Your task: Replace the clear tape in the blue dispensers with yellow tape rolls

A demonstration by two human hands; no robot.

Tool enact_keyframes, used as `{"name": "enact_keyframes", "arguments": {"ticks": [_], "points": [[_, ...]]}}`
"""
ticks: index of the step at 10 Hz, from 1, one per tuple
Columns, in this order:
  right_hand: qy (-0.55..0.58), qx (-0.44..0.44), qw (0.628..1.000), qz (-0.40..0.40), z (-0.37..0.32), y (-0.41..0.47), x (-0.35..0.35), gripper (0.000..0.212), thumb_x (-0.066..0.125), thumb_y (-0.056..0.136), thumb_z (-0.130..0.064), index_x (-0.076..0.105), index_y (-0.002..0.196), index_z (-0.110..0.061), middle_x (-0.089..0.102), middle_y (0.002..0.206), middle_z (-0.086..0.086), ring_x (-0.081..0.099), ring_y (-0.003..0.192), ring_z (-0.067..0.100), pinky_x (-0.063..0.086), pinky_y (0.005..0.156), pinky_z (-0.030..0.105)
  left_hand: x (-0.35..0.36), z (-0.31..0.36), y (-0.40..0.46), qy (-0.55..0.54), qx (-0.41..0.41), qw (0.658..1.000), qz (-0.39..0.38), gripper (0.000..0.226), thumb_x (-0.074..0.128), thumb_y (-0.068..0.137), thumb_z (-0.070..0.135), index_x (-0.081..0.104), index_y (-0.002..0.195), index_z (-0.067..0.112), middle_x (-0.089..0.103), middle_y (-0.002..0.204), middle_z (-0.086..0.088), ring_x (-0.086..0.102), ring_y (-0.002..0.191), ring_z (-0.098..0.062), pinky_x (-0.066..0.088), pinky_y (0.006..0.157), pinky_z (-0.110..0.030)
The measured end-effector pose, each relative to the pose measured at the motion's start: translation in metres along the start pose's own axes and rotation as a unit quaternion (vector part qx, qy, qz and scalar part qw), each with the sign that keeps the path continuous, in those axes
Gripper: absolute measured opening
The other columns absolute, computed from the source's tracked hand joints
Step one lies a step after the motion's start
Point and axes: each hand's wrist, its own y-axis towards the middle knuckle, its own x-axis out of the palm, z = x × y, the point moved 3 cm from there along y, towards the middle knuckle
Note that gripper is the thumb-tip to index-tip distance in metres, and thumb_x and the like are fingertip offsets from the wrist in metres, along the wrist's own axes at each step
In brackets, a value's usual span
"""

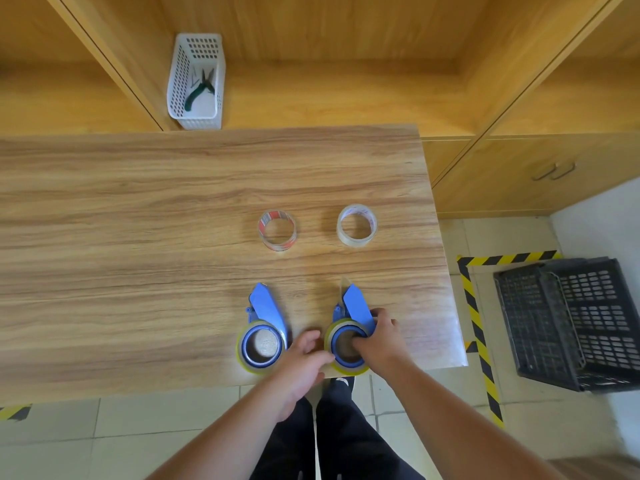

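Two blue tape dispensers lie near the table's front edge, each with a yellow tape roll around its hub. The left dispenser (pixel 262 336) lies untouched. My right hand (pixel 375 336) grips the right dispenser (pixel 349 327), with fingers in its hub and over its blue handle. My left hand (pixel 304 358) rests between the two dispensers, fingers loosely curled, touching the yellow roll (pixel 332 367) on the right dispenser. Two clear tape rolls stand farther back: one with a red label (pixel 277 230) and one plain (pixel 357 225).
The wooden table (pixel 138 237) ends on the right near the dispensers. A white basket (pixel 195 81) holding green-handled pliers stands on the shelf behind. A black crate (pixel 571 323) sits on the floor to the right, inside yellow-black floor tape.
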Motion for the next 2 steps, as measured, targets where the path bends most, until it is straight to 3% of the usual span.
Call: {"name": "enact_keyframes", "arguments": {"ticks": [1,2], "points": [[0.016,-0.022,1.000,0.006,-0.0040,-0.0112,-0.0079,0.077,0.075,0.071,-0.028,0.043,0.140,-0.027,0.044,0.124,0.001,0.060,0.101,0.023,0.057,0.085,0.041,-0.0084,0.0086,-0.0095,0.002,0.015,1.000,0.008,0.062,0.074,0.086,0.020,0.051,0.143,0.033,0.053,0.143,0.007,0.061,0.115,-0.009,0.056,0.088,-0.027],[0.031,-0.045,0.998,0.015,-0.0082,-0.0187,-0.0151,0.079,0.078,0.072,-0.033,0.041,0.142,-0.029,0.042,0.124,-0.001,0.059,0.097,0.017,0.055,0.079,0.036,-0.0133,0.0164,-0.0155,0.021,0.034,0.999,0.013,0.060,0.073,0.087,0.020,0.052,0.142,0.033,0.054,0.142,0.007,0.063,0.113,-0.009,0.057,0.091,-0.030]]}}
